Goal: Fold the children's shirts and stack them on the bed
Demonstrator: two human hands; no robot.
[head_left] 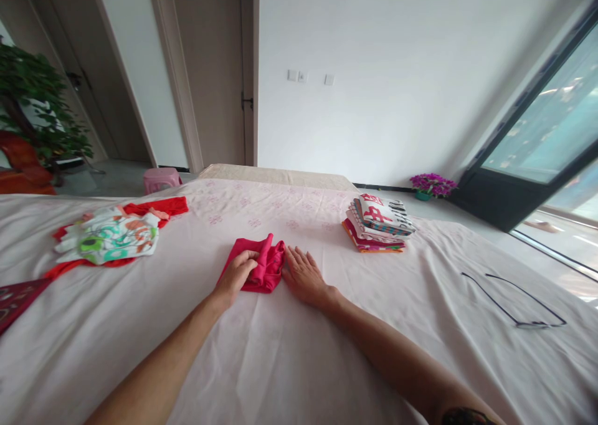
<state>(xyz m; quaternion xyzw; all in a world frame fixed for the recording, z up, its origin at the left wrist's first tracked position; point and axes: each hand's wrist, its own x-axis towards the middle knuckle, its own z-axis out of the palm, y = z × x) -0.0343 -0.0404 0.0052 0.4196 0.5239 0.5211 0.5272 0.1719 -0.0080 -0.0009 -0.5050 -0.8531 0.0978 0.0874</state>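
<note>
And there it was, the left hand (238, 275) closed on the red cloth (268, 269), thumb and curled fingers nipping a raised fold near its middle, while the right hand (306, 278) lay palm down with its fingers extended, gripping nothing, its fingertips up against the cloth's right edge. The cloth sat in a small, squarish bundle on the pale sheet (261, 362), right in front of the person, flat and smooth at its left side, bunched and creased at its right. This looked like a light, limp piece, soft enough to give under any pinch and in no danger of breaking; the trouble, if any, was loose layers sliding over one another or springing open. The best hold seemed to be the doubled edge, all layers taken together between thumb and fingers, with a flat palm to steady the rest; a grab at the top layer alone might have dragged the bundle crooked. Farther out, to the right, stood the neat stack of folded fabric (380, 225), with the glasses (517, 323) lying open nearer the person; over to the left lay the loose pile of clothes (116, 235), rumpled white print over bright red, and a maroon cloth (21, 297) at the very edge of view.
</note>
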